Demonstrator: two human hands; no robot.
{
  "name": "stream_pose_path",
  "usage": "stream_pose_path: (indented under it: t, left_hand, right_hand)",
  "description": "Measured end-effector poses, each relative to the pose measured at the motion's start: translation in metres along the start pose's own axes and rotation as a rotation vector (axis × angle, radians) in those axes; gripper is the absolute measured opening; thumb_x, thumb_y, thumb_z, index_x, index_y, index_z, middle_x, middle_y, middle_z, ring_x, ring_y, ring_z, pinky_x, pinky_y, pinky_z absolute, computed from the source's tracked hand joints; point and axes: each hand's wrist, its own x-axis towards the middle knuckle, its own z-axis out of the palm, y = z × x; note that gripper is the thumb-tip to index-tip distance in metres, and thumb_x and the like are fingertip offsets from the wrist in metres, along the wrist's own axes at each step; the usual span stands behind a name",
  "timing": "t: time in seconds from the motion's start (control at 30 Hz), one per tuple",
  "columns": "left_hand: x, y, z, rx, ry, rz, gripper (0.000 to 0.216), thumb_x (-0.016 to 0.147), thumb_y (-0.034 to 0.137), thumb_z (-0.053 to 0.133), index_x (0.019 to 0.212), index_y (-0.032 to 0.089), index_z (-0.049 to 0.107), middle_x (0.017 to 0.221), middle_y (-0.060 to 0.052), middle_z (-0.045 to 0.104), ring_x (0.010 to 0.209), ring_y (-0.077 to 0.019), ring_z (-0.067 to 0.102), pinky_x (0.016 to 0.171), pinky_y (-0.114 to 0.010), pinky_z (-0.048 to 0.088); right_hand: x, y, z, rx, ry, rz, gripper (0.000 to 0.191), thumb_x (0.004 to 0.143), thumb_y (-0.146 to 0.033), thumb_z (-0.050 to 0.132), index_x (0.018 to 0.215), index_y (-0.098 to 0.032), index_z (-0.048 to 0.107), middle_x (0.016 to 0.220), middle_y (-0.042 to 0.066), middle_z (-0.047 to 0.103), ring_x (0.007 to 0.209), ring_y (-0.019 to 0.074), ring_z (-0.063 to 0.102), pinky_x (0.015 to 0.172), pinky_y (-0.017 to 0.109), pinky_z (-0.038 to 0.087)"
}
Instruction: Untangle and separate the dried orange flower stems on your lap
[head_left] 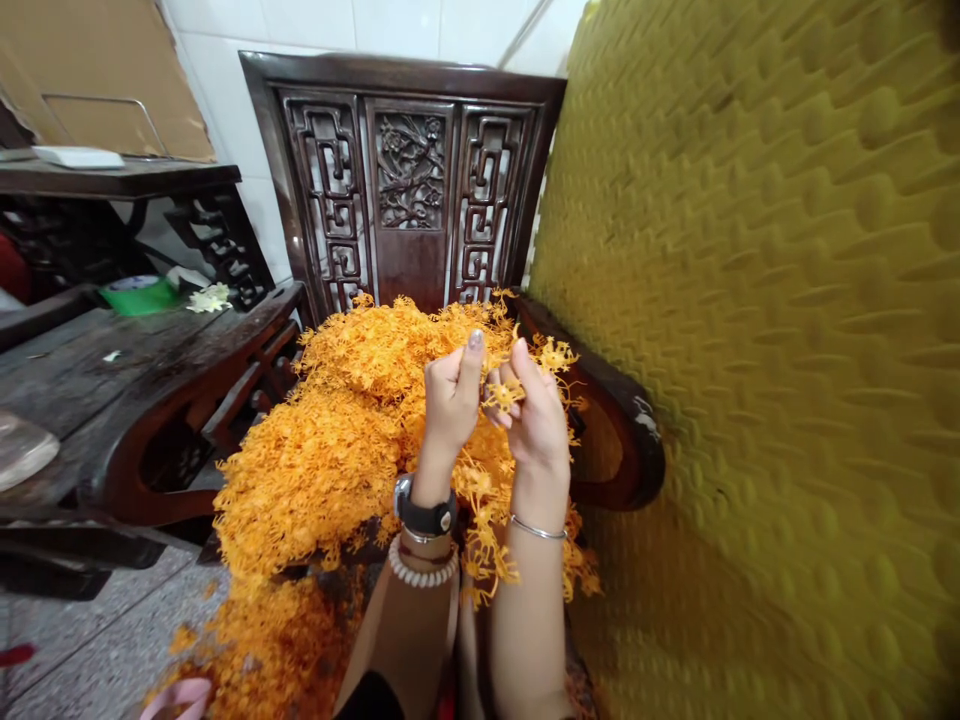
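Note:
My left hand (451,395) is closed, thumb on top of curled fingers; whatever is inside them is hidden. Close beside it, my right hand (541,415) is closed on orange flower-shaped pieces (504,396), thin-petalled and plastic-looking. Some of these pieces poke out between the two hands and above the right fingers. Under and behind both hands spreads a large heap of the same orange pieces (322,460), piled on a dark carved wooden chair (411,265). A loose strand of orange pieces (487,555) hangs between my forearms.
A yellow textured foam mat (750,330) stands upright along the right side. More orange pieces (262,640) lie on the floor at lower left. On the left, a dark wooden bench (82,350) holds a green roll (139,294). A pink band (176,697) lies at the bottom.

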Motion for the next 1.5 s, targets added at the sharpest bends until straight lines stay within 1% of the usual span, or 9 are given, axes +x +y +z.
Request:
stream_pose_path:
  t: [0.17,0.3,0.4,0.6,0.8,0.9,1.0,1.3,1.5]
  left_hand:
    - [0.004,-0.001,0.010,-0.431,0.237,-0.163,0.047,0.084,0.050,0.042,0.052,0.020,0.025,0.048,0.006,0.021,0.040,-0.0066,0.021,0.039,-0.023,0.017]
    - [0.020,-0.004,-0.026,-0.733,0.360,-0.323,0.046,0.089,0.041,0.037,0.051,0.018,0.025,0.048,0.007,0.020,0.037,-0.0047,0.016,0.035,-0.020,0.017]
    - [0.025,-0.001,-0.053,-0.788,0.456,-0.280,0.036,0.091,0.031,0.037,0.059,0.016,0.046,0.052,0.006,0.034,0.038,-0.0030,0.025,0.039,-0.016,0.026]
    - [0.021,0.006,-0.054,-0.557,0.233,-0.176,0.013,0.082,0.026,0.054,0.092,0.024,0.063,0.079,0.002,0.058,0.040,-0.0022,0.026,0.042,-0.020,0.028]
    - [0.013,0.002,-0.035,-0.280,0.044,-0.143,0.051,0.083,0.060,0.032,0.069,0.019,0.058,0.055,0.003,0.036,0.043,-0.0071,0.029,0.039,-0.023,0.020]
    - [0.009,0.003,-0.030,0.004,-0.179,-0.026,0.045,0.077,0.057,0.049,0.058,0.017,0.051,0.053,0.002,0.039,0.049,-0.0080,0.035,0.045,-0.023,0.026]
    - [0.007,0.003,-0.024,0.004,-0.339,-0.001,0.043,0.078,0.047,0.055,0.049,0.017,0.042,0.046,0.005,0.035,0.045,-0.0070,0.033,0.045,-0.023,0.027]
    - [0.003,-0.004,0.011,-0.589,-0.128,-0.244,0.042,0.082,0.046,0.048,0.051,0.019,0.040,0.039,0.008,0.028,0.034,-0.0050,0.028,0.036,-0.019,0.026]
    - [0.013,-0.005,-0.024,-0.560,0.048,-0.128,0.042,0.091,0.040,0.025,0.051,0.026,0.025,0.049,0.007,0.009,0.041,-0.0117,0.008,0.028,-0.020,0.018]
  right_hand:
    - [0.002,0.005,0.009,0.103,-0.008,-0.166,0.056,0.079,-0.060,0.043,0.046,-0.021,0.020,0.036,-0.009,0.017,0.027,0.0044,0.015,0.027,0.021,0.011]
    - [0.004,-0.004,-0.003,0.293,0.069,-0.387,0.053,0.083,-0.055,0.039,0.051,-0.020,0.016,0.039,-0.009,0.012,0.031,0.0059,0.008,0.029,0.020,0.011]
    - [0.006,-0.009,-0.013,0.272,0.110,-0.372,0.050,0.085,-0.049,0.041,0.050,-0.020,0.022,0.039,-0.008,0.017,0.032,0.0061,0.013,0.032,0.021,0.013]
    - [0.007,-0.003,-0.008,0.039,0.257,-0.295,0.041,0.081,-0.045,0.049,0.052,-0.021,0.036,0.041,-0.008,0.030,0.034,0.0055,0.024,0.036,0.023,0.017]
    - [0.003,0.005,0.011,-0.177,0.227,-0.248,0.035,0.078,-0.044,0.053,0.055,-0.021,0.043,0.045,-0.007,0.037,0.037,0.0053,0.031,0.038,0.023,0.021]
    - [0.002,0.007,0.014,-0.169,0.219,-0.243,0.037,0.078,-0.044,0.054,0.055,-0.021,0.037,0.044,-0.008,0.029,0.038,0.0054,0.027,0.039,0.023,0.019]
    - [0.003,0.006,0.013,-0.101,0.231,-0.220,0.040,0.076,-0.043,0.056,0.054,-0.021,0.031,0.047,-0.009,0.023,0.039,0.0046,0.020,0.039,0.023,0.015]
    - [0.003,0.006,0.027,0.229,0.244,-0.224,0.044,0.082,-0.047,0.046,0.054,-0.021,0.025,0.049,-0.008,0.018,0.040,0.0063,0.011,0.039,0.024,0.012]
    - [0.005,-0.004,0.003,0.353,0.138,-0.335,0.048,0.087,-0.044,0.039,0.054,-0.019,0.014,0.045,-0.009,0.011,0.038,0.0071,0.008,0.040,0.023,0.019]
